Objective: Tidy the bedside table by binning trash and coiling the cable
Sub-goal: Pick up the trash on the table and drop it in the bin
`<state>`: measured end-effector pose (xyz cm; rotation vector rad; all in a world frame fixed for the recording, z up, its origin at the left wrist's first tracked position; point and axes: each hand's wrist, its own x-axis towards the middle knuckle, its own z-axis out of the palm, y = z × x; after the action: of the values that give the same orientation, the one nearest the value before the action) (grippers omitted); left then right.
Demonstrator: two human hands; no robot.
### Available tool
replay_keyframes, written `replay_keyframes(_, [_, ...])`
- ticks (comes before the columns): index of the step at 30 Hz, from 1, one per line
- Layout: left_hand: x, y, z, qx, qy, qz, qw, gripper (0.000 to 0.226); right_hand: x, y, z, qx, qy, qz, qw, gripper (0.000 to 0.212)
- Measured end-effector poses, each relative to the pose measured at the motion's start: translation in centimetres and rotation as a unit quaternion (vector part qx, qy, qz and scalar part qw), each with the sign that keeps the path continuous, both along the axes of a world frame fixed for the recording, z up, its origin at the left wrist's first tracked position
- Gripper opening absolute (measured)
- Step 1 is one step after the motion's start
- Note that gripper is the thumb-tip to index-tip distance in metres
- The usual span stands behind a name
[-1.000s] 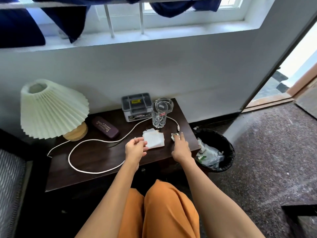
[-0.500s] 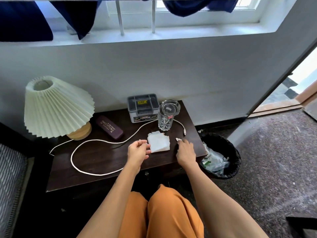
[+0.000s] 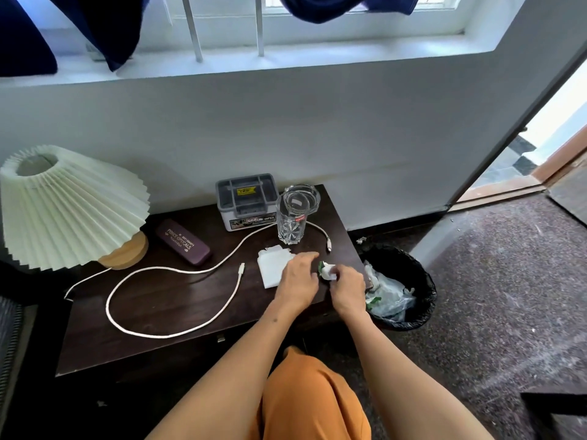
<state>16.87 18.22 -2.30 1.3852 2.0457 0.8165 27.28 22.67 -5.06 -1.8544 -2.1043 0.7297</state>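
Observation:
A white cable [image 3: 165, 336] lies in a loose loop across the dark bedside table [image 3: 158, 300]; one plug sits near the table's middle and the other near the right edge. A flat white tissue [image 3: 270, 268] rests right of the middle. My left hand [image 3: 298, 281] lies over the tissue's right side, fingers stretched to the right, holding nothing. My right hand [image 3: 347, 289] pinches a crumpled white and green wrapper [image 3: 327, 270] just above the table's right front corner. A black bin [image 3: 425, 281] with a plastic liner stands on the floor beside that corner.
A pleated lamp [image 3: 63, 208] fills the table's left end. A purple glasses case [image 3: 184, 242], a grey box [image 3: 246, 198], a tall glass [image 3: 292, 217] and a glass ashtray [image 3: 301, 195] stand along the back. My orange-clad knee is below the table's front edge.
My right hand has picked the wrapper up off the table. My left hand has slid right, from beside the tissue to over it, leaving the cable plug uncovered.

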Motion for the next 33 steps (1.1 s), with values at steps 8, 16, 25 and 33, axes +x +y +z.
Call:
replay_keyframes(8, [1.7, 3.0, -2.4, -0.078, 0.142, -0.135, 0.977, 0.028, 0.7, 0.4, -0.4, 0.014, 0.023, 0.018, 0.999, 0.021])
replay_keyframes(16, [2.3, 3.4, -2.7, -0.040, -0.107, 0.116, 0.987, 0.018, 0.7, 1.4, -0.9, -0.069, 0.208, -0.118, 0.969, 0.017])
replay_keyframes(25, [3.9, 5.5, -2.2, -0.061, -0.371, 0.235, 0.896, 0.016, 1.3, 2.7, -0.2, -0.147, 0.407, -0.234, 0.871, 0.011])
replay_keyframes(33, [7.4, 7.3, -2.1, -0.057, -0.416, 0.220, 0.881, 0.018, 4.9, 4.0, 0.0, -0.049, 0.350, -0.260, 0.898, 0.008])
